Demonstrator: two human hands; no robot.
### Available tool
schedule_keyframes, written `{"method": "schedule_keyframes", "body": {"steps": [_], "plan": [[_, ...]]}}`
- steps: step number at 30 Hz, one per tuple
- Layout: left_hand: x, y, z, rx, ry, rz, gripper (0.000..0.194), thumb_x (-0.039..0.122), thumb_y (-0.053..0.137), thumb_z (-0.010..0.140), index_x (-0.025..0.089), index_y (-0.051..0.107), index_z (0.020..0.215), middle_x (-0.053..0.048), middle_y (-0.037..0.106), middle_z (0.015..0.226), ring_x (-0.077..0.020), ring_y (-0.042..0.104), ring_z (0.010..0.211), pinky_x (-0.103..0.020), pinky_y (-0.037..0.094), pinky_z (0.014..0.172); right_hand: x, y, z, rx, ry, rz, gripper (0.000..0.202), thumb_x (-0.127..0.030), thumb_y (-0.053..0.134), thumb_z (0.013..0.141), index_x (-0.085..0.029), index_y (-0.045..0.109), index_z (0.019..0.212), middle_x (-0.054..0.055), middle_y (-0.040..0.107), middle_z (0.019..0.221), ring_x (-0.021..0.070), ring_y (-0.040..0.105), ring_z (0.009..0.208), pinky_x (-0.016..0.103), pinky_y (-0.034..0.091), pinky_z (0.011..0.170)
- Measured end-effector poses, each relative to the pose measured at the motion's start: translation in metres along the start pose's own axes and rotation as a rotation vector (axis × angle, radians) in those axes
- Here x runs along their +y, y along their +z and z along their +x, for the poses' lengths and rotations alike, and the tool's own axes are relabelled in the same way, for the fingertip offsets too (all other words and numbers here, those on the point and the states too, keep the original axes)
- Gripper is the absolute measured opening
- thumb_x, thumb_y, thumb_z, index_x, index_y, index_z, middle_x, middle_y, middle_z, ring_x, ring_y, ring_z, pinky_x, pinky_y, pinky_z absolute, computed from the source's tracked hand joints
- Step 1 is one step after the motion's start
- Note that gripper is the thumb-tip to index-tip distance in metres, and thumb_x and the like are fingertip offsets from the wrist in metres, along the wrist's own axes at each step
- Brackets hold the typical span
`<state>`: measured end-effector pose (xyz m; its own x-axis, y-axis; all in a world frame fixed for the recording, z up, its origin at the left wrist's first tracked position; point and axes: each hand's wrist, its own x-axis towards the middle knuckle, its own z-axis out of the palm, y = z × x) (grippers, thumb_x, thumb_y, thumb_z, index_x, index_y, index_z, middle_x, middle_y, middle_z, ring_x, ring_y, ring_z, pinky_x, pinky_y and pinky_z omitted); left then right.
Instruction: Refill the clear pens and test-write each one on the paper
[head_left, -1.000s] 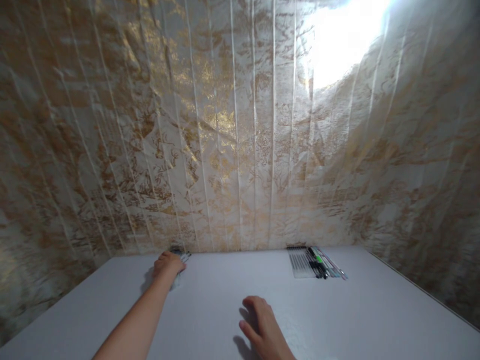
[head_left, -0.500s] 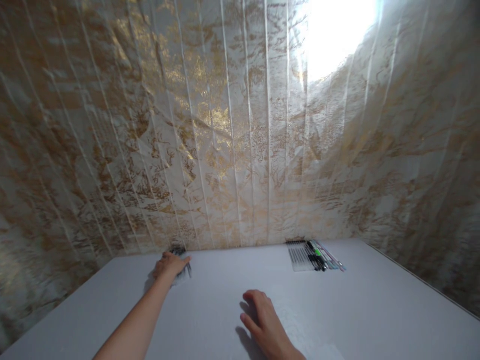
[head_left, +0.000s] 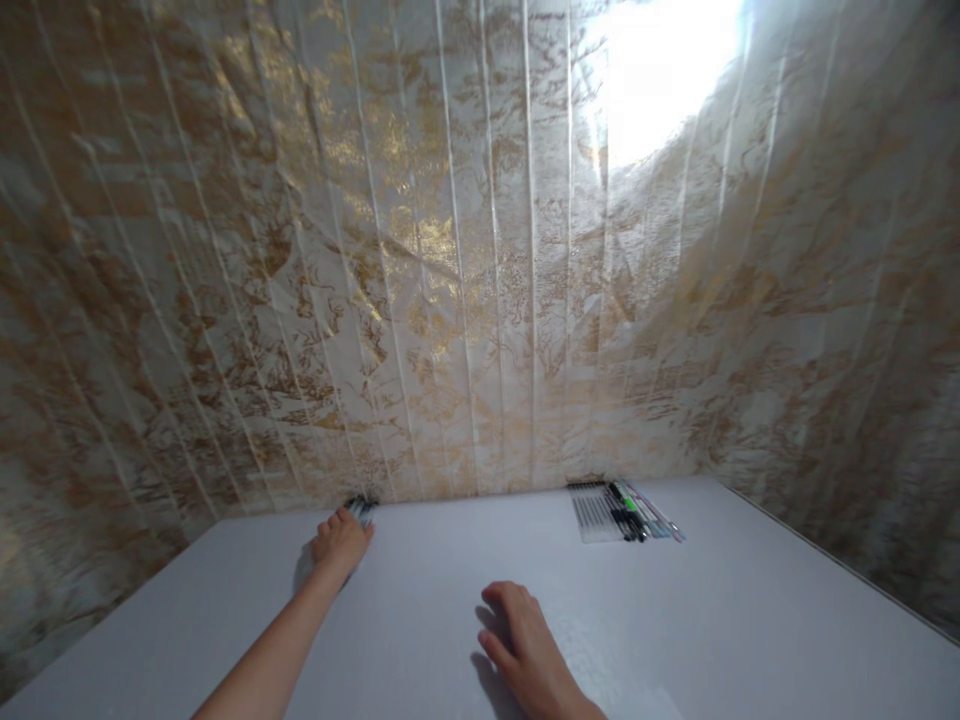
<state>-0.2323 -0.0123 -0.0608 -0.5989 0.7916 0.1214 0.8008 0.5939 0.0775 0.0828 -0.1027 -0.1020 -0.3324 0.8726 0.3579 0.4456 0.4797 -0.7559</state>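
Observation:
My left hand (head_left: 341,543) is at the far left of the white table, its fingers closed round a clear packet of dark pens (head_left: 361,508). Only the packet's far end shows past my fingers; the palm hides most of it. My right hand (head_left: 525,645) hovers or rests near the table's front middle, I cannot tell which. Its fingers are loosely bent, with thumb and forefinger apart and nothing between them.
On the far right of the white table (head_left: 427,620) lie a clear pack of thin dark pens (head_left: 592,512), black markers with a green one (head_left: 628,505), and several slim pale pens (head_left: 656,515). A shiny gold-patterned curtain (head_left: 465,300) hangs behind the back edge.
My left hand has closed further round the packet, bunching it so less shows past the thumb. My right hand has barely moved. The view has shifted slightly.

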Motion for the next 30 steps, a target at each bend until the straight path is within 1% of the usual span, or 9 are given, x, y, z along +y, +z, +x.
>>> {"method": "schedule_keyframes", "body": {"steps": [4,9,14,19,21,26,30], "plan": [[0.008,-0.003,-0.001,0.042,-0.057,0.018,0.039,0.044,0.054,0.09,0.017,0.055,0.118,-0.009,0.059,0.12,-0.0232,0.059,0.106,-0.045,0.049,0.088,0.002,0.0,0.001,-0.022,-0.001,-0.009,0.035,-0.01,0.056,0.074,-0.018,0.06,0.108,0.008,0.063,0.106,0.0239,0.056,0.099,0.036,0.043,0.09],[0.009,-0.003,0.001,0.06,-0.067,0.031,0.036,0.043,0.052,0.091,0.016,0.057,0.114,-0.008,0.061,0.115,-0.0219,0.059,0.103,-0.044,0.049,0.088,-0.001,-0.002,0.002,-0.006,0.001,0.003,0.036,-0.01,0.055,0.073,-0.019,0.06,0.108,0.008,0.064,0.106,0.0243,0.056,0.098,0.036,0.043,0.089],[0.01,0.001,0.001,0.046,-0.113,0.052,0.047,0.053,0.049,0.09,0.017,0.054,0.119,-0.009,0.058,0.12,-0.024,0.057,0.107,-0.046,0.045,0.09,-0.006,-0.005,0.002,-0.015,0.006,0.007,0.037,-0.009,0.055,0.072,-0.02,0.06,0.107,0.008,0.064,0.106,0.0249,0.056,0.099,0.037,0.042,0.09],[0.013,0.004,0.001,0.011,-0.138,0.047,0.056,0.057,0.052,0.085,0.017,0.05,0.124,-0.011,0.055,0.125,-0.0267,0.053,0.113,-0.047,0.041,0.094,-0.007,-0.005,0.002,-0.047,0.012,-0.017,0.037,-0.008,0.054,0.073,-0.017,0.059,0.108,0.009,0.063,0.107,0.0248,0.055,0.1,0.037,0.041,0.091],[0.013,0.004,0.002,0.004,-0.145,0.033,0.062,0.059,0.051,0.084,0.015,0.047,0.127,-0.014,0.055,0.125,-0.0288,0.052,0.114,-0.047,0.04,0.093,-0.006,-0.004,0.002,-0.051,0.006,-0.023,0.037,-0.007,0.054,0.073,-0.017,0.059,0.108,0.01,0.063,0.107,0.0248,0.054,0.101,0.037,0.041,0.091],[0.012,0.002,0.003,0.009,-0.119,-0.009,0.081,0.063,0.05,0.076,0.006,0.04,0.132,-0.027,0.052,0.127,-0.0381,0.048,0.118,-0.052,0.037,0.091,-0.005,-0.004,0.002,-0.035,-0.005,-0.014,0.038,-0.006,0.055,0.072,-0.017,0.059,0.108,0.009,0.063,0.106,0.0246,0.055,0.099,0.037,0.041,0.09],[0.011,0.001,0.004,0.005,-0.11,-0.031,0.084,0.065,0.049,0.073,0.005,0.04,0.131,-0.029,0.051,0.127,-0.0405,0.048,0.118,-0.051,0.036,0.091,-0.004,-0.003,0.002,-0.022,-0.009,-0.003,0.039,-0.006,0.054,0.07,-0.019,0.06,0.106,0.008,0.063,0.106,0.0244,0.055,0.1,0.036,0.042,0.09]]}}
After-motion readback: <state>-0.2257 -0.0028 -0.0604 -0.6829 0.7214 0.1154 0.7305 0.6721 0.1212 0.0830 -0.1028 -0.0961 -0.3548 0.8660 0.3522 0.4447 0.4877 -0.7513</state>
